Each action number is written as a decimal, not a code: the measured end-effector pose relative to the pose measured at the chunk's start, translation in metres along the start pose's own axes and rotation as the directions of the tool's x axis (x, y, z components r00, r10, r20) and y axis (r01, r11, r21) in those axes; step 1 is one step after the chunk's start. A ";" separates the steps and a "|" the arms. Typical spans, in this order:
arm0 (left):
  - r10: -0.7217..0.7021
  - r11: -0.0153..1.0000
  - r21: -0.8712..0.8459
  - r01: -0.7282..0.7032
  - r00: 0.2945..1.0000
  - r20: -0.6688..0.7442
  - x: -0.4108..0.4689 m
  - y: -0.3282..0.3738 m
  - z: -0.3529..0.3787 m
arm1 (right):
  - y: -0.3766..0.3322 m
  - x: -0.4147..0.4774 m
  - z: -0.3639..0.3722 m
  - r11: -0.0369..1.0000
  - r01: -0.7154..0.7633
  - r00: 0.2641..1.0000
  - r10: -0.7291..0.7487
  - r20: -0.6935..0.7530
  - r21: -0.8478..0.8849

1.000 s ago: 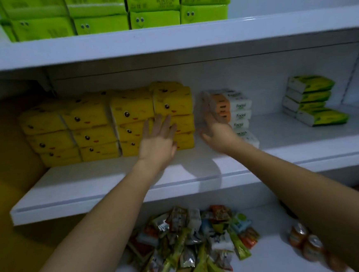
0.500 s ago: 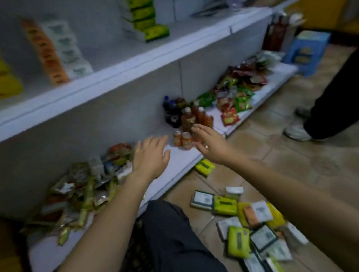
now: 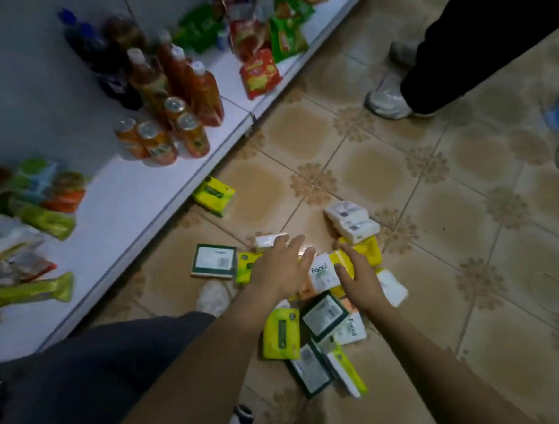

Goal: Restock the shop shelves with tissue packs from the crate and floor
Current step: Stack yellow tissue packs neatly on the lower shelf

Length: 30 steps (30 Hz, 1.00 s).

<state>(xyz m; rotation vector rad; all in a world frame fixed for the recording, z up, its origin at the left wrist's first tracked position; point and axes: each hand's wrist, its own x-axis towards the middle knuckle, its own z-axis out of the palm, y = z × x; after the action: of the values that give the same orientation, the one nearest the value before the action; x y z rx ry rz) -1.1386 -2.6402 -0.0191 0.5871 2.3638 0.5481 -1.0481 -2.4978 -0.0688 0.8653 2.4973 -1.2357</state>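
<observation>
Head view now looks straight down: a second ago both hands were pressed to yellow stacks on the middle shelf, and they have since dropped towards the floor. Nearest, at 6 o'clock, the scattered tissue packs [image 3: 281, 333], green, white and yellow, lie on the tiled floor [image 3: 438, 206]. Just beyond, at the centre, the left hand [image 3: 281, 268] hovers flat over the pile, fingers straight and spread, holding nothing. The right hand [image 3: 360, 279] beside it is also open, its fingers reaching onto a yellow pack [image 3: 369, 250]; whether they touch it I cannot tell. A lone yellow-green pack [image 3: 214, 197] lies at 11 o'clock against the bottom shelf [image 3: 127, 203]. Farther along that shelf, at 10 o'clock, stand cans [image 3: 158, 137]. Another person's shoe [image 3: 386, 98] is at 1 o'clock. By my judgement one batch is shelved and the next pick-up is starting.
</observation>
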 end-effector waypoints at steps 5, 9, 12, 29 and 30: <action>-0.055 0.990 -0.120 0.079 0.981 0.186 0.090 -0.009 0.064 | 0.073 0.059 0.029 0.931 -0.308 0.943 0.326 -0.066 0.195; -0.062 0.996 -0.039 0.077 0.954 0.294 0.149 -0.033 0.117 | 0.119 0.094 0.060 0.846 -0.472 0.858 0.505 -0.091 0.249; 0.077 0.996 0.007 -0.084 0.939 0.336 0.183 -0.038 0.144 | 0.136 0.106 0.076 0.798 -0.526 0.797 0.583 -0.158 0.292; 0.066 0.821 -0.559 0.117 0.953 0.297 0.179 -0.033 0.147 | 0.116 0.101 0.043 0.699 -0.491 0.737 0.652 -0.181 0.520; 0.047 0.801 -0.588 0.117 0.966 0.256 0.165 -0.029 0.131 | 0.097 0.097 0.031 0.733 -0.450 0.763 0.613 -0.206 0.510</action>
<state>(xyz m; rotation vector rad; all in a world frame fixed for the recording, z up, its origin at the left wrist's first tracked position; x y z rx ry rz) -1.1750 -2.5454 -0.2063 0.2915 1.8023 1.0788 -1.0698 -2.4370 -0.1937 1.9392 1.9371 -1.5216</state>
